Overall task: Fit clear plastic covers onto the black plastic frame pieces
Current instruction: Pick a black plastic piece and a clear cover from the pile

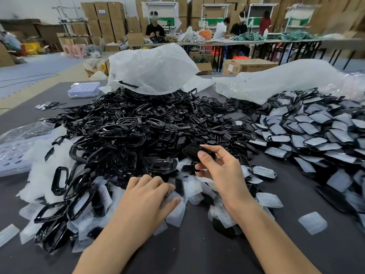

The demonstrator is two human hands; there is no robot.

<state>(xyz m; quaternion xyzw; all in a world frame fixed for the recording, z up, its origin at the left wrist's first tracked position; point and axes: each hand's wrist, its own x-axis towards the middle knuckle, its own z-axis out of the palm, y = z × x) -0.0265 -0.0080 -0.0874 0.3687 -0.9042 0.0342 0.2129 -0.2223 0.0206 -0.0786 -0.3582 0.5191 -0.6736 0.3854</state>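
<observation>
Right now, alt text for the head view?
The right hand pinches a black frame piece above a dark table while the left hand rests on loose clear covers. A heap of black frames lies behind; covered pieces spread to the right.

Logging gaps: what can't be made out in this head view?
Head view: black frame piece in the right hand, partly covered by its fingers.
Head view: whether the left hand grips a clear cover; its own fingers hide that.
Head view: items on the far tables, too small and blurred.
</observation>
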